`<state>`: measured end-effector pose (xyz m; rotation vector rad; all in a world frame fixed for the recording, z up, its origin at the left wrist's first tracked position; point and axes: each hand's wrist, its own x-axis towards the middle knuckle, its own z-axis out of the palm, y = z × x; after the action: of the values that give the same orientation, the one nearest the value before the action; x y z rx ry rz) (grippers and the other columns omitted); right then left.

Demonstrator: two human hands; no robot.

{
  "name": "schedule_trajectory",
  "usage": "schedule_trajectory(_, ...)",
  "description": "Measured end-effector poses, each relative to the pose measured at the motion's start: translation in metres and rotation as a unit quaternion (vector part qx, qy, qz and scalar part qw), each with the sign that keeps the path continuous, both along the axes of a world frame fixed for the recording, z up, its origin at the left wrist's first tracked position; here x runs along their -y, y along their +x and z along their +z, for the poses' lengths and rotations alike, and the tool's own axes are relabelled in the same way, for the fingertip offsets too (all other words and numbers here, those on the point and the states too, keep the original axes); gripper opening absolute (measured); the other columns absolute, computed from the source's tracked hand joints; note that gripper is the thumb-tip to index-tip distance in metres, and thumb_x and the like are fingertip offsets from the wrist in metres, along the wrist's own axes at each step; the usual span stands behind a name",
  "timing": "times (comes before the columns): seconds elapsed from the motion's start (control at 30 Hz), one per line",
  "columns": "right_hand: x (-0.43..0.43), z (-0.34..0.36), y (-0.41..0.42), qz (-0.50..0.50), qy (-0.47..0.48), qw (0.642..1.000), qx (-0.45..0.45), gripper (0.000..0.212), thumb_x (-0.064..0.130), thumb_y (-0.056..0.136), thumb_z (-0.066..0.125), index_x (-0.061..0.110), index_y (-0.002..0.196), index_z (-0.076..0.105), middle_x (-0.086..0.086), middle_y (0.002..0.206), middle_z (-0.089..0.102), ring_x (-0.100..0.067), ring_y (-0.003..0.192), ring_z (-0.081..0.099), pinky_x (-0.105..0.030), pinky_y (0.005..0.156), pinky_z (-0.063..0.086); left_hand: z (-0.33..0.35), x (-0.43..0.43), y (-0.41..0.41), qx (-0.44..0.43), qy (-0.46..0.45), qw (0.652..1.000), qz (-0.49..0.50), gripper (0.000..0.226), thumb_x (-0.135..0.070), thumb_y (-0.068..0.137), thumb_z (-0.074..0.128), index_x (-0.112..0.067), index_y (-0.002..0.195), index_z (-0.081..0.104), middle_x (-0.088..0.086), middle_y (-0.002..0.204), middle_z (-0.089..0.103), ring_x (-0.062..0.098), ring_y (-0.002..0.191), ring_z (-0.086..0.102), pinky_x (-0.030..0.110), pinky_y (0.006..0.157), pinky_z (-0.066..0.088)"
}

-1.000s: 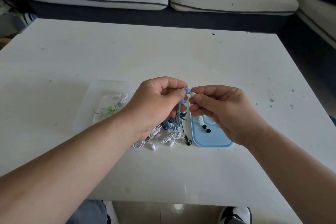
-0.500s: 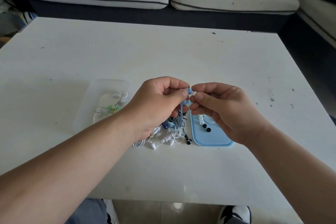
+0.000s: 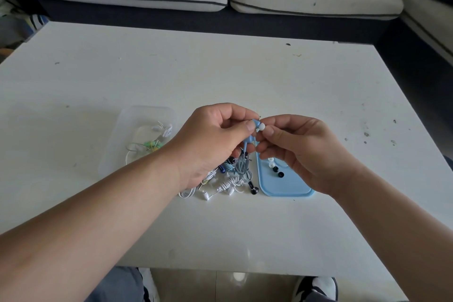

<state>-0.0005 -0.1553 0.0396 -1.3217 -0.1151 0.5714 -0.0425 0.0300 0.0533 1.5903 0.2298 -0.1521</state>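
The left hand [image 3: 210,140] holds a blue earphone [image 3: 255,124] up above the table [image 3: 220,68]. Its thumb and curled fingers pinch the body just behind the head, which steadies the small part while the other hand works on it. The right hand [image 3: 301,152] meets it from the other side. Its thumb and forefinger are closed on a white ear tip [image 3: 261,126] that sits at the earphone's nozzle, and the other fingers are curled loosely underneath. The tip is so small that I cannot tell whether it is fully seated on the nozzle or only pressed against it.

The earphone hangs between the two hands, over the near middle of the table. Its nozzle points to the right, straight at the right hand's fingertips, so the tip can be pushed along that line. Its stem runs roughly upright below the head, and the cable [image 3: 242,164] drops down to the pile of earphones [image 3: 228,184] lying just below.

A blue lid [image 3: 284,186] lies flat just right of the pile, under the right hand, and serves as a tray for loose tips [image 3: 275,168] within easy reach. A clear box [image 3: 137,130] to the left holds a few more earphones.
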Motion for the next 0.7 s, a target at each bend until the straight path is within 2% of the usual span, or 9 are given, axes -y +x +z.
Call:
schedule_trajectory(0.23,-0.0001,-0.0002,0.0010,0.011,-0.005,1.000,-0.001,0.023,0.009,0.082,0.069,-0.005,0.100,0.071,-0.024,0.089,0.073,-0.033,0.078,0.069,-0.029,0.067,0.059,0.0004,-0.0009,-0.0011,-0.006,-0.012,1.000,-0.011,0.009,-0.007,0.098,0.068,-0.011,0.102,0.075,0.005,0.081,0.074,0.014,0.063,0.068,0.025,0.060,0.050)
schedule_trajectory(0.4,-0.0019,0.0016,-0.0002,0.011,-0.018,0.999,0.029,0.026,0.012,0.082,0.070,-0.005,0.101,0.070,-0.027,0.090,0.073,-0.033,0.078,0.071,-0.030,0.067,0.059,0.0009,-0.0010,-0.0010,-0.049,-0.100,0.994,-0.004,0.009,-0.005,0.097,0.067,-0.007,0.100,0.075,0.005,0.080,0.071,0.021,0.072,0.064,0.022,0.058,0.050)
schedule_trajectory(0.53,-0.0041,0.0040,-0.0017,-0.003,0.011,1.000,0.019,0.022,0.008,0.083,0.067,-0.006,0.100,0.068,-0.024,0.088,0.074,-0.031,0.077,0.074,-0.030,0.066,0.059,0.0041,-0.0014,0.0002,-0.044,-0.102,0.994,-0.004,0.009,-0.005,0.097,0.067,-0.005,0.103,0.075,0.004,0.077,0.071,0.020,0.070,0.064,0.020,0.056,0.050)
schedule_trajectory(0.7,-0.0082,0.0065,-0.0044,-0.025,0.024,0.999,0.012,0.016,0.008,0.083,0.068,-0.003,0.094,0.067,-0.021,0.084,0.074,-0.029,0.074,0.075,-0.030,0.064,0.060,0.0027,-0.0004,0.0018,-0.034,-0.089,0.995,0.023,0.007,-0.008,0.098,0.068,-0.008,0.102,0.074,0.007,0.082,0.073,0.030,0.080,0.059,0.025,0.058,0.050)
